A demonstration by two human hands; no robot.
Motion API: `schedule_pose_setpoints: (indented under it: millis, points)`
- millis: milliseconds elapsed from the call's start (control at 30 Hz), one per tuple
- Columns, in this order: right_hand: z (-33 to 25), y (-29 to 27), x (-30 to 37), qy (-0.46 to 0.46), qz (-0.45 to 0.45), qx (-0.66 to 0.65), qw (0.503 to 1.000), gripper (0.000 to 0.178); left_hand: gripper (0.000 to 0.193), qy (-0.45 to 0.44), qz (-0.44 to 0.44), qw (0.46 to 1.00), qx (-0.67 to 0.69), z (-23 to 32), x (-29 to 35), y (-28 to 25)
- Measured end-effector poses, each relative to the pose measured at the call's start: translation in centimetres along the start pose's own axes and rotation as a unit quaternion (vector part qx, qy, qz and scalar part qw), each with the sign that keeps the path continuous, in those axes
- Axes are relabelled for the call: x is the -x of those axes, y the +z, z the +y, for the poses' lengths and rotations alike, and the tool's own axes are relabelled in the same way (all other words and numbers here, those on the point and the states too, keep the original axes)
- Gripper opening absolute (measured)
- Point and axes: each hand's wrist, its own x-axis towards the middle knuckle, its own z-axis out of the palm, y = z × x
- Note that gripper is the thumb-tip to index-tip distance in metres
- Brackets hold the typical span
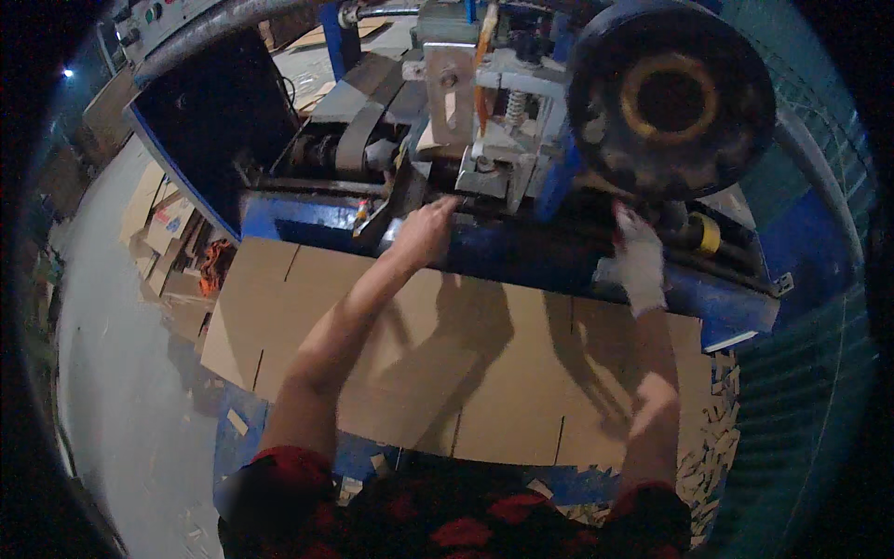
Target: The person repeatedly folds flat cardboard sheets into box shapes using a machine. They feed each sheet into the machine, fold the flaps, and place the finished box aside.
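blue machine (512,252) first. step in hand, as i read it: hands-on work at the machine's front edge. slit cardboard sheet (507,368) lies along the machine's near side, under both forearms, neither hand gripping it. dark reel (610,140) stands over the machine's right half, metal head (503,172) mid-machine. cardboard pile (172,219) left of machine. no container i can make out. right hand (641,261), looks gloved, at machine's front right; fingers blurred, can't tell grip. left hand (426,233) mid-machine, fingers curled; can't tell if pinching. yellow ring (708,233) toward machine's right end. next move calls for fingers clear of the head, i'd say.
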Motion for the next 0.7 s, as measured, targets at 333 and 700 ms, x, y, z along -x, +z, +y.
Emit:
schedule_pose_setpoints:
  millis: [333,700]
  points:
    - [-7.2,-15.4,26.9,0.295,-0.205,0.143,0.922,0.08,0.069,-0.384,0.029,0.898,-0.213,-13.4,33.9,-18.5]
    - [-5.6,-16.7,38.9,0.603,0.254,-0.299,0.694,0.086,0.084,-0.499,-0.084,0.853,-0.129,-20.4,38.8,-23.3]
